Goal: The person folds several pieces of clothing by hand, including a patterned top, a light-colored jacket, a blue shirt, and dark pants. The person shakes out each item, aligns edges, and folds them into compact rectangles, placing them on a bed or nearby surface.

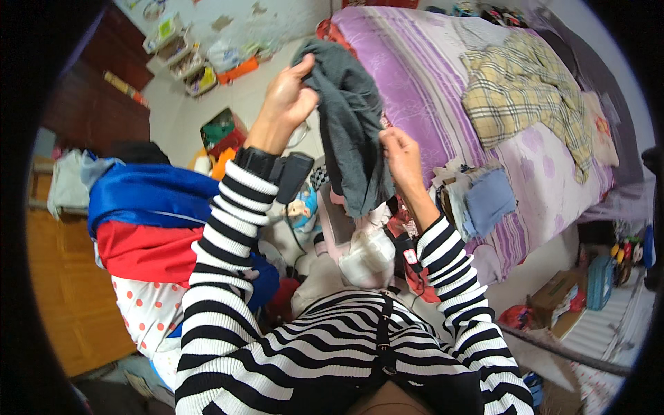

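Note:
A dark grey garment hangs stretched in the air between my hands; its exact kind does not show. My left hand is closed on its upper left edge, thumb and fingers pinching the cloth. Lower down, my right hand pinches the garment's right edge. Beneath it, in front of my body, lie light and pinkish clothes, partly hidden by the hanging cloth. To the right, a stack of folded clothes, with a blue piece on top, rests on the edge of the bed.
The bed has a purple and white sheet, with a plaid yellow cloth crumpled on it. At left, blue, red and dotted clothes are heaped. A shelf rack stands by the far wall. A cardboard box sits at right.

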Demonstrator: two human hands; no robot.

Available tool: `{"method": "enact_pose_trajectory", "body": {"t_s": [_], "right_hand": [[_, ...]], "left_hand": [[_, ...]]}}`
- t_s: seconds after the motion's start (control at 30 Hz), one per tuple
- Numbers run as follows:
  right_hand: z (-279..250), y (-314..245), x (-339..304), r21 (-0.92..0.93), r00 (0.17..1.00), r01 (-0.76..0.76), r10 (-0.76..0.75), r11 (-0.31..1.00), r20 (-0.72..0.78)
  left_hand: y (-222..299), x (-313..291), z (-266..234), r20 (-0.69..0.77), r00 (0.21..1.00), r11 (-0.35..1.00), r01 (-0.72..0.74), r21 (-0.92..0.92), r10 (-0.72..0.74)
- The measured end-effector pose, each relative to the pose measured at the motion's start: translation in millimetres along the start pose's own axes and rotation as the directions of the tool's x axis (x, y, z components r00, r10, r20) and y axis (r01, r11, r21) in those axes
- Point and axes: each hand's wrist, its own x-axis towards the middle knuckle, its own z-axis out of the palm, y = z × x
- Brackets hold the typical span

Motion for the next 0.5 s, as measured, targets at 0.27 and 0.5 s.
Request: {"method": "enact_pose_trajectory", "body": {"t_s": [0.27,0.5], "right_hand": [[76.6,63.6,14.4,-0.096,0.95,-0.309,0.302,0.946,-0.083],[54.4,114.5,58.2,-0.088,0.951,-0.308,0.31,0.947,0.002]], "left_hand": [[-54.9,25.4,-48.5,-0.016,0.996,0.928,0.079,-0.363,-0.091],[-44.6,60.3,-38.7,-0.09,0.996,0.957,-0.03,-0.287,0.005]]}}
